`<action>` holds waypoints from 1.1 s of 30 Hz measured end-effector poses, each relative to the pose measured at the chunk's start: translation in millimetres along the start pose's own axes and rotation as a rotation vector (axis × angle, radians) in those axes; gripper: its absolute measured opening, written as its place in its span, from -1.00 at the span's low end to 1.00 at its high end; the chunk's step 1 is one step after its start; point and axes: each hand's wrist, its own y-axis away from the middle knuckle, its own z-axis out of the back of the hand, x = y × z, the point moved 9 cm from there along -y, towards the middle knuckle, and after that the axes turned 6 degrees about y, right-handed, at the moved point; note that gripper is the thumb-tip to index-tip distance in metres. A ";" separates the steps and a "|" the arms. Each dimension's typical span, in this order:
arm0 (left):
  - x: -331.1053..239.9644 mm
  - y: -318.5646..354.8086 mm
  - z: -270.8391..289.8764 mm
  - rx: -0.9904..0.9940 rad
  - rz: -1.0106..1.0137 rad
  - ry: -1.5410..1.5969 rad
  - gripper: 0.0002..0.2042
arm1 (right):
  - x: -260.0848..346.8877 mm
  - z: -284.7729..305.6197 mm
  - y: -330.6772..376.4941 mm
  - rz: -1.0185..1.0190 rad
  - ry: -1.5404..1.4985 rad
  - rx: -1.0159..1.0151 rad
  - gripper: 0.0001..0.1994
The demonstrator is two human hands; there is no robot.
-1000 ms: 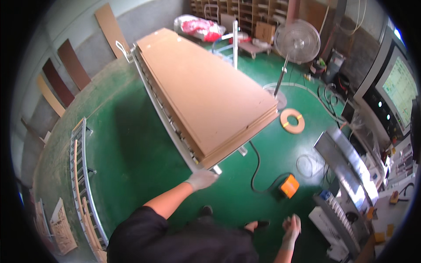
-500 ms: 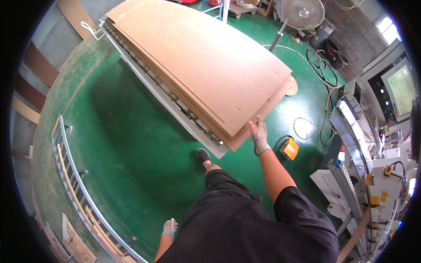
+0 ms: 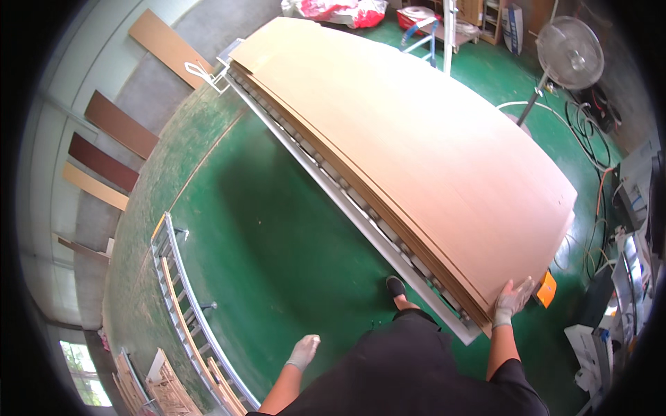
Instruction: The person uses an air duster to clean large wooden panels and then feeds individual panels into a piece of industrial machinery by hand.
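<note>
A stack of large tan wood panels (image 3: 409,132) lies across a long conveyor with a pale side rail (image 3: 347,215) and rollers. My right hand (image 3: 512,303), in a light glove, rests on the near right corner of the top panel. Its fingers are stretched out and the thumb is spread apart. Away from the stack, my left hand (image 3: 303,351) hangs low over the green floor, also gloved. Its fingers are curled closed, and nothing shows in them.
A grey roller rack (image 3: 196,319) holding wood strips stands at left. Boards (image 3: 104,159) lean on the left wall. A pedestal fan (image 3: 570,53), cables (image 3: 590,139) and an orange floor box (image 3: 546,288) are at right, with machinery (image 3: 596,340) beyond.
My view has swung left, so the stack and fan appear farther right and lower. My right hand has settled flatter onto the panel corner. The left hand has risen a little.
</note>
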 end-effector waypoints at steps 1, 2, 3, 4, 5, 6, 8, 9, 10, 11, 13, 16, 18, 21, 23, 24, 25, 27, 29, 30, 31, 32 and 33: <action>25.2 -18.8 25.2 -0.084 0.140 0.179 -0.69 | 50.2 12.6 6.9 0.193 -0.030 -0.035 -0.32; 50.6 -35.7 34.0 -0.184 0.427 0.714 -0.73 | 98.3 24.7 12.4 0.393 -0.041 -0.079 -0.34; 55.7 -53.0 54.8 -0.272 0.438 0.815 -0.75 | 148.5 12.7 21.7 0.453 -0.053 0.018 -0.36; 45.2 -75.9 74.7 -0.345 0.442 0.924 -0.77 | 198.2 0.8 31.1 0.506 -0.049 0.101 -0.38; 57.2 -88.4 84.9 -0.362 0.470 0.908 -0.73 | 261.6 -0.9 43.0 0.577 -0.117 0.123 -0.39; 63.9 -108.0 92.5 -0.249 0.366 0.685 -0.70 | 325.6 -0.1 51.7 0.645 -0.181 0.143 -0.40; 90.8 -138.2 101.0 -0.039 0.158 0.221 -0.65 | 460.7 2.7 68.1 0.782 -0.299 0.279 -0.41; 89.6 -157.9 96.4 0.132 0.182 0.099 -0.61 | 504.0 0.6 66.8 0.836 -0.326 0.264 -0.42; 115.6 -172.2 107.9 0.094 0.210 0.136 -0.61 | 556.8 -5.3 75.1 0.901 -0.375 0.262 -0.42; 162.0 -172.2 108.8 0.049 0.251 0.173 -0.61 | 607.3 -9.1 86.3 0.951 -0.398 0.225 -0.45; 226.8 -186.0 126.0 -0.060 0.390 0.298 -0.60 | 682.2 -19.3 95.5 0.947 -0.357 0.176 -0.46; 363.1 -192.4 140.8 -0.060 0.728 0.639 -0.60 | 747.8 -45.1 92.1 0.742 -0.191 0.069 -0.49; 376.1 -202.3 178.4 -0.112 0.855 1.135 -0.71 | 783.3 -58.8 90.8 0.543 -0.037 0.124 -0.43; 394.3 -275.3 295.4 -0.167 0.581 0.531 -0.76 | 829.2 -78.9 82.8 0.281 0.062 0.265 -0.36; 403.2 -323.4 379.2 -0.329 0.387 0.328 -0.76 | 850.8 -91.6 79.7 0.199 0.078 0.286 -0.32; 423.5 -348.0 408.3 -0.368 0.472 0.453 -0.75 | 861.2 -98.3 77.2 0.158 0.079 0.297 -0.30; 434.7 -387.5 441.4 -0.409 0.554 0.576 -0.74 | 867.3 -104.2 76.5 0.100 0.142 0.309 -0.30; 441.9 -470.0 505.5 -0.513 0.612 0.795 -0.73 | 902.4 -90.1 85.1 0.016 0.249 0.322 -0.30; 422.3 -572.5 563.7 -0.525 0.546 0.928 -0.72 | 903.2 -90.4 82.0 -0.020 0.310 0.295 -0.29; 408.6 -619.0 587.0 -0.500 0.523 0.967 -0.72 | 893.3 -96.3 80.9 -0.013 0.334 0.278 -0.29; 397.5 -656.6 611.4 -0.461 0.514 0.905 -0.73 | 893.3 -101.2 87.6 -0.012 0.341 0.290 -0.30; 380.6 -696.4 627.8 -0.426 0.501 0.864 -0.74 | 898.2 -104.0 81.8 -0.001 0.347 0.283 -0.30; 345.5 -743.6 637.1 -0.200 0.386 0.687 -0.74 | 886.6 -104.9 77.5 -0.015 0.378 0.289 -0.31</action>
